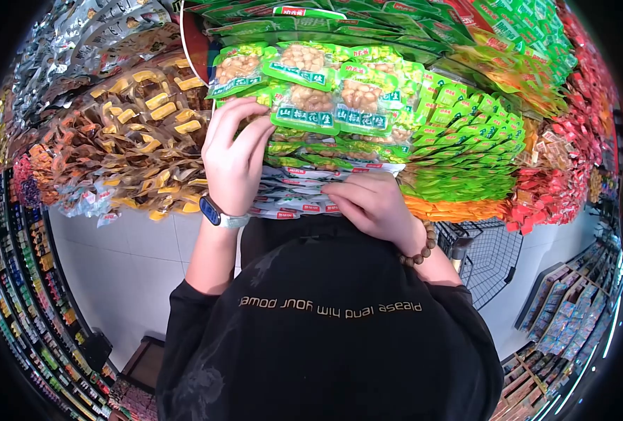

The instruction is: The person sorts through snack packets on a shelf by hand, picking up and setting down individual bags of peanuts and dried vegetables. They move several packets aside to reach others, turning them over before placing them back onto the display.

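Observation:
My left hand point(235, 151), with a watch on the wrist, has its thumb and fingers curled together at the left edge of a green peanut packet point(306, 109). More clear-fronted green peanut packets point(362, 102) lie beside and above it on the stack. Lower down, my right hand point(373, 203), with a bead bracelet at the wrist, rests its bent fingers against a row of white packets point(290, 193) with red labels. The right fingers are pressed together; whatever lies between their tips is hidden.
Brown snack packets point(143, 126) are heaped to the left, bright green packets point(459, 140) and red packets point(553, 168) to the right. A black wire basket point(490, 256) stands on the floor at right. Shelves point(16, 281) line the left side.

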Demonstrator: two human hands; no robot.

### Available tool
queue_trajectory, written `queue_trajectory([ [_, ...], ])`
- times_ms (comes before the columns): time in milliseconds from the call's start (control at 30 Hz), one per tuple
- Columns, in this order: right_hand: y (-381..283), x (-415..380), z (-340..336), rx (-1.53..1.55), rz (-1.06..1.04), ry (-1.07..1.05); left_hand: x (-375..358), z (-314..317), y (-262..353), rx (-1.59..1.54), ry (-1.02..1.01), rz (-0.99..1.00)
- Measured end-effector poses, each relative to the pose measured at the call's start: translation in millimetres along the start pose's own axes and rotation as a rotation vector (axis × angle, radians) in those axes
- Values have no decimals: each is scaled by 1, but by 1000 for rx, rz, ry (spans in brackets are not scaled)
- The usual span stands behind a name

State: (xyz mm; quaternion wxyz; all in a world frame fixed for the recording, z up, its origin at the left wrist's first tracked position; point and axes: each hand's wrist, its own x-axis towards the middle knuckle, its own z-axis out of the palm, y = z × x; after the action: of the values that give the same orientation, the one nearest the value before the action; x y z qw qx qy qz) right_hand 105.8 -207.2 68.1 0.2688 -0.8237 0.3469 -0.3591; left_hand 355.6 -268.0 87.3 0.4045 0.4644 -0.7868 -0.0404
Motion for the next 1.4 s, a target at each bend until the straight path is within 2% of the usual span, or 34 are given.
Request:
queue_trajectory([
  [100, 0, 1, -1, 20, 22, 7, -3, 2, -6, -114, 25, -78],
  [233, -1, 1, -1, 35, 36, 33, -4, 2, -4, -113, 64, -164],
  [300, -2, 3, -3, 49, 47, 43, 0, 1, -3, -62, 64, -136],
  [500, -5, 11, -7, -36, 72, 314, 3, 7, 1, -11, 76, -85],
  [600, -4, 9, -14, -131, 191, 433, -1, 11, 7, -38, 116, -115],
  [667, 4, 10, -15, -89, 269, 509, -1, 10, 9, -56, 134, -138],
  [733, 4, 12, -16, -21, 413, 547, -2, 8, 6, -38, 109, -65],
  [867, 9, 11, -21, -51, 494, 516, -14, 7, 6, -23, 91, 0],
  [967, 13, 18, -22, 21, 538, 557, -22, 8, 7, -65, 123, 1],
  [1100, 17, 22, -22, 309, 644, 548, -30, 6, 12, -72, 97, -7],
  [1200, 16, 24, -27, 605, 607, 605, -34, 7, 14, -83, 45, -18],
  [1400, 14, 10, -43, 591, 634, 581, -36, 7, 19, -50, 23, -39],
])
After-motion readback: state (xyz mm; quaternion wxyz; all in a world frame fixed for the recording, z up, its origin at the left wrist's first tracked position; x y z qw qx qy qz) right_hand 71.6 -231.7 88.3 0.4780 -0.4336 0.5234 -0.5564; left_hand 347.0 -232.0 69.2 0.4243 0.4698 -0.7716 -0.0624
